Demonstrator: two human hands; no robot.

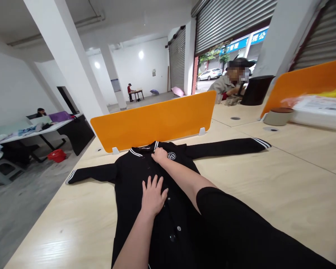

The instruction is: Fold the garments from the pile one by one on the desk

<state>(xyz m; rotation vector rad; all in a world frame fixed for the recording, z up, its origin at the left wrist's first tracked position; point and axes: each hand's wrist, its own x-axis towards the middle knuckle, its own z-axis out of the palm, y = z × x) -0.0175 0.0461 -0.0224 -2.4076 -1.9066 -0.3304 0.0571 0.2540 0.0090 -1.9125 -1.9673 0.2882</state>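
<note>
Black jacket [134, 179] lies face up, sleeves spread, on the wooden table [268, 186] before an orange divider [154, 123]. Left hand [153, 195] rests flat on it, fingers released; right hand [160, 154] presses near the collar, fingers bent, grasping nothing visible

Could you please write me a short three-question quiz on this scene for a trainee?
1. True or false: the black jacket lies flat on the wooden table with both sleeves spread out.
2. Which hand rests flat on the middle of the jacket's front? A) left hand B) right hand C) neither
3. Fill in: behind the collar stands an ______ divider panel.

Key
1. True; one striped cuff points left, the other right.
2. A; the right hand reaches further up, fingers at the placket just below the collar, beside the round white badge.
3. Orange.
</note>
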